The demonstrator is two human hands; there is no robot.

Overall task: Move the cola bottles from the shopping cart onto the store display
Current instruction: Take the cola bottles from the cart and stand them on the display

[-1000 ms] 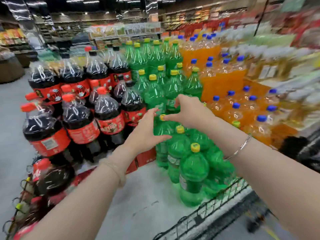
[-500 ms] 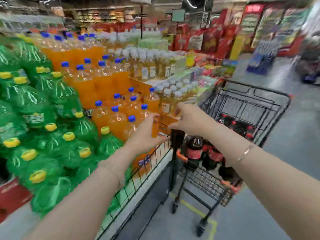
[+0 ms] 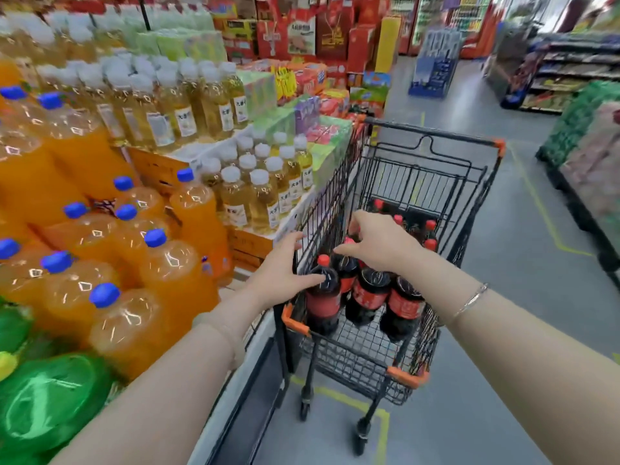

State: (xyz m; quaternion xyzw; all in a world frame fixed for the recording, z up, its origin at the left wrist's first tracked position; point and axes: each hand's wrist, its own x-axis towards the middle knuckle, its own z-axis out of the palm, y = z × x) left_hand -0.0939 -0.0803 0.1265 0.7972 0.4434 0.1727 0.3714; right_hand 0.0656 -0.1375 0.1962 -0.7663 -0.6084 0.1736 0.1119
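A black wire shopping cart [image 3: 432, 162] with orange corner guards stands in the aisle right of the display. Several dark cola bottles with red caps and red labels lie and stand in it, the nearest [image 3: 323, 297] at its near left corner. My left hand [image 3: 281, 273] reaches over the cart's rim, fingers spread, its thumb touching that bottle's shoulder. My right hand [image 3: 375, 241] hovers over the bottles behind, fingers relaxed and pointing down, holding nothing I can see. More cola bottles [image 3: 426, 229] sit deeper in the cart.
The store display [image 3: 255, 243] fills the left: orange soda bottles [image 3: 167, 263] with blue caps, green bottles [image 3: 50, 397] at the lower left, pale yellow bottles [image 3: 235, 196] with white caps. Grey aisle floor [image 3: 503, 330] with yellow lines runs right of the cart; shelves [image 3: 570, 78] stand beyond.
My view has swung right, from the cola and green bottles on the display to the cart. Both hands have moved down over the cola bottles in the cart.
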